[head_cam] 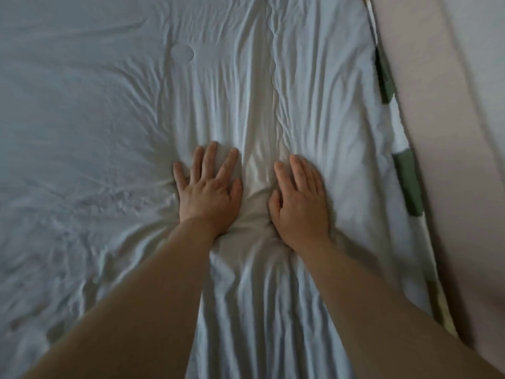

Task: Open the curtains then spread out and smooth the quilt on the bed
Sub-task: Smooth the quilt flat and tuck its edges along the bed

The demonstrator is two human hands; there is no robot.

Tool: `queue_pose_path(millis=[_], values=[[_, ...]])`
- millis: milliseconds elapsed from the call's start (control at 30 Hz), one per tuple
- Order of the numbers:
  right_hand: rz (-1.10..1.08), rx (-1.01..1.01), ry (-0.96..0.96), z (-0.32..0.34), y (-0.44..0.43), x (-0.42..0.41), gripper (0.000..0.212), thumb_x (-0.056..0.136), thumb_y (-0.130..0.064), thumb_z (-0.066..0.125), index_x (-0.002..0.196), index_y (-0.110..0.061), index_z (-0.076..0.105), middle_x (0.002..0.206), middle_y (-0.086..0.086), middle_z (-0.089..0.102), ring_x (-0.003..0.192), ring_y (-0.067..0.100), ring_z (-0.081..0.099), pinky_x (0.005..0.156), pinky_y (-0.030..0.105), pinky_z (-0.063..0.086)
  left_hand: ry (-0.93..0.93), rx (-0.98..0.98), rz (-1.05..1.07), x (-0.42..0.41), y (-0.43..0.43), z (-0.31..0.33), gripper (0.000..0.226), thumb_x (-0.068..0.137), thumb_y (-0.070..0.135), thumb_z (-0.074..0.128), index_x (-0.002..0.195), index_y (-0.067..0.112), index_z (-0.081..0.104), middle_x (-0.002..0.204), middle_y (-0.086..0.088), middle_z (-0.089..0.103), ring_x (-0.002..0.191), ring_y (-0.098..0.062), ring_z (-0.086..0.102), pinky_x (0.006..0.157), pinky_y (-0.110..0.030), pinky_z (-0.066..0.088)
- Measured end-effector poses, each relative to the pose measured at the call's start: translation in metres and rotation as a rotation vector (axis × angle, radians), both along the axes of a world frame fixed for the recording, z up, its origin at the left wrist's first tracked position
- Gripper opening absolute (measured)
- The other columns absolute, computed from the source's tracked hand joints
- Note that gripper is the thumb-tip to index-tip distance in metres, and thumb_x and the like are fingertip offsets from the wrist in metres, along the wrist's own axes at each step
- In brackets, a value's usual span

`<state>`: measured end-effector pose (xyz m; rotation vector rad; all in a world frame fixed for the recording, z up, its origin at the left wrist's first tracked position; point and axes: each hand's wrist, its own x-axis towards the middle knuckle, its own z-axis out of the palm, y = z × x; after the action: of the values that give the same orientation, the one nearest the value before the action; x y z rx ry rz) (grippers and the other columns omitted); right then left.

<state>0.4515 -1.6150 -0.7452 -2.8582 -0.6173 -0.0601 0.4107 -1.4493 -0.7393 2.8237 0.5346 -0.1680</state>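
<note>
A pale blue-white quilt (109, 119) covers nearly the whole view and is full of long wrinkles. My left hand (209, 192) lies flat on it, palm down, fingers spread. My right hand (300, 199) presses flat beside it, fingers together. A raised fold of quilt runs between the two hands and on up the middle. Neither hand holds anything. No curtains are in view.
Along the quilt's right edge shows a strip of white fabric with green patches (408, 184). Beyond it, at the right, rises a pale pinkish-grey padded surface (451, 132).
</note>
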Motion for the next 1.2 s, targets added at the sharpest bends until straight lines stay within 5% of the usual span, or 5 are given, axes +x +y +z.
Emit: queue_pose_path(millis=[267,1000,1133,1200], values=[[0.02,-0.093,-0.019,0.003,-0.062,-0.151,0.053,0.089,-0.026,0.045,0.139,-0.013,0.049,0.148,0.019,0.039,0.14,0.032,0.034,0.113,0.05,0.028,0.026,0.03,-0.079,-0.173,-0.041,-0.009,0.062,0.087,0.054,0.033,0.148,0.041,0.023,0.158,-0.001,0.022,0.147,-0.022,0.016,0.113,-0.062,0.014],[-0.043,-0.195,-0.138,-0.004,-0.071,-0.165,0.048,0.091,-0.033,0.036,0.137,-0.022,0.049,0.145,0.015,0.044,0.135,0.032,0.039,0.114,0.051,0.023,-0.116,0.103,-0.071,-0.175,-0.043,-0.021,0.054,0.095,0.054,0.021,0.148,0.044,0.016,0.16,0.002,0.012,0.147,-0.023,0.008,0.114,-0.062,0.003],[-0.264,-0.278,-0.094,0.028,-0.136,-0.207,0.062,0.087,-0.036,0.049,0.142,-0.01,0.036,0.153,0.022,0.026,0.143,0.036,0.021,0.118,0.046,0.011,-0.045,0.029,0.01,-0.227,-0.074,-0.004,0.054,0.095,0.05,0.022,0.148,0.042,0.017,0.16,0.001,0.01,0.147,-0.023,0.006,0.116,-0.058,0.002],[-0.413,-0.234,-0.075,0.053,-0.158,-0.23,0.075,0.081,-0.037,0.059,0.144,-0.005,0.03,0.15,0.025,0.028,0.139,0.038,0.026,0.114,0.045,0.019,-0.048,-0.009,0.03,-0.262,-0.097,0.01,0.053,0.095,0.048,0.025,0.148,0.04,0.021,0.16,0.0,0.013,0.147,-0.023,0.007,0.116,-0.055,0.003]])
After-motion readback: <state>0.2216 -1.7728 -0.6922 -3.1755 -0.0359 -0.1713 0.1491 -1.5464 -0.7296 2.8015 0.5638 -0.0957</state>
